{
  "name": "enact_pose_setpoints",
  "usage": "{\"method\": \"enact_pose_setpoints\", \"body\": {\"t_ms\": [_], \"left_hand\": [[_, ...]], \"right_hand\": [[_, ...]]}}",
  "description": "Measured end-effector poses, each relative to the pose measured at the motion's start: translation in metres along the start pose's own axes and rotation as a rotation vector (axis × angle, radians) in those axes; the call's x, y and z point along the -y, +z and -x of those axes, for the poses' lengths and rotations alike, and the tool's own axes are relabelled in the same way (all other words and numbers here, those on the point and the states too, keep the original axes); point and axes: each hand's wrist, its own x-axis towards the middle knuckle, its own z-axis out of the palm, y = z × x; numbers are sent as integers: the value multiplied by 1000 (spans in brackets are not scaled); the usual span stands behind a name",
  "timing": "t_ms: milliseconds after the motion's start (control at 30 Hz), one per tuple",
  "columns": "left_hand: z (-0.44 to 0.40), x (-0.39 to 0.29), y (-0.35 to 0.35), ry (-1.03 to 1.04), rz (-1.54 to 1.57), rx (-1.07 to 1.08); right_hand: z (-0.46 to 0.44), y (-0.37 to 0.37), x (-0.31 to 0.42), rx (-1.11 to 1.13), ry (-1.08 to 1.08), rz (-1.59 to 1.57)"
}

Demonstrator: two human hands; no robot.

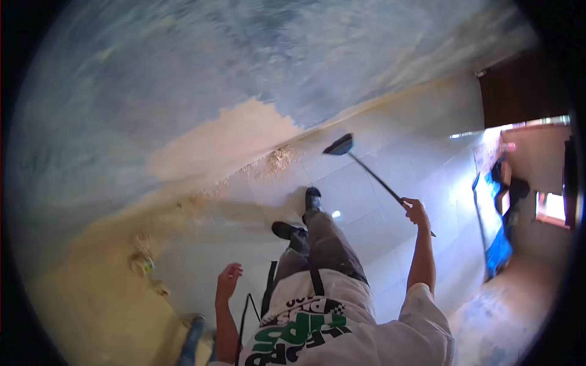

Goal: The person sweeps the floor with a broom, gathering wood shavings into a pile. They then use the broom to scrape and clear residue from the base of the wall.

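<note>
My right hand (416,212) is closed around the dark handle of a broom (377,177), held out to my right. The broom's dark head (339,145) points toward the base of the wall and is over the pale floor; I cannot tell whether it touches. My left hand (229,278) hangs at my left side with its fingers loosely bent and apart, holding nothing. Beside the wall lies a patch of crumbled debris (282,160), just left of the broom head.
A patchy blue-grey wall (183,91) with a bare pale area runs along the tiled floor (360,189). More debris (143,262) lies along its base at left. A blue-clad leg (193,338) shows at lower left. A doorway area with blue material (499,247) is at right.
</note>
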Motion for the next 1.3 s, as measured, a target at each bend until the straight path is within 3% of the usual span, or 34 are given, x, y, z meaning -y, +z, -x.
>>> {"method": "enact_pose_setpoints", "body": {"t_ms": [167, 233, 300, 367, 433, 500, 567, 633, 700, 767, 833, 867, 900, 933, 967, 1000, 1067, 1167, 1233, 1300], "left_hand": [[3, -9, 3, -121, -112, 163], [1, -4, 4, -136, -174, 233], [-2, -7, 2, -153, -338, 292], [-2, -3, -11, -279, -282, 357], [-9, -8, -20, -305, -294, 321], [-10, -10, -22, -367, -283, 289], [-27, -20, -16, -386, -212, 328], [-58, -29, -11, -369, -200, 369], [-77, -38, -11, -385, 7, 354], [-97, -44, -20, -307, -56, 358], [-113, -42, -36, -173, -137, 335], [-120, -31, -43, -132, -160, 230], [-126, -17, -54, -122, -165, 239], [-133, -2, -68, -48, -376, 244], [-142, 13, -79, 32, -584, 244], [-148, 28, -86, 47, -583, 241], [-153, 54, -101, -361, -467, 323], [-157, 33, -79, -549, -343, 394], [-154, 40, -68, -556, -247, 351], [-152, 31, -48, -569, -309, 332]], "right_hand": [[-86, 68, -2, -305, 97, -518], [-130, 97, 35, -384, 128, -688], [-196, 129, 64, -433, 285, -991], [-248, 172, 81, -484, 262, -1125], [-277, 212, 106, -377, 289, -1416], [-257, 245, 148, -285, 331, -1674], [-239, 299, 180, -315, 350, -1365], [-177, 324, 209, -195, 390, -1535], [-119, 380, 230, -153, 361, -1548], [-47, 424, 259, 47, 460, -1521], [30, 448, 293, 199, 418, -1414], [63, 471, 307, 299, 331, -1550], [86, 509, 322, 442, 381, -1671], [106, 535, 342, 634, 594, -1778], [119, 536, 353, 810, 561, -1713], [126, 538, 364, 896, 496, -1630], [121, 550, 382, 859, 545, -1696], [107, 549, 382, 826, 701, -1928], [104, 536, 366, 785, 599, -2157], [102, 525, 348, 781, 586, -2140]]}}
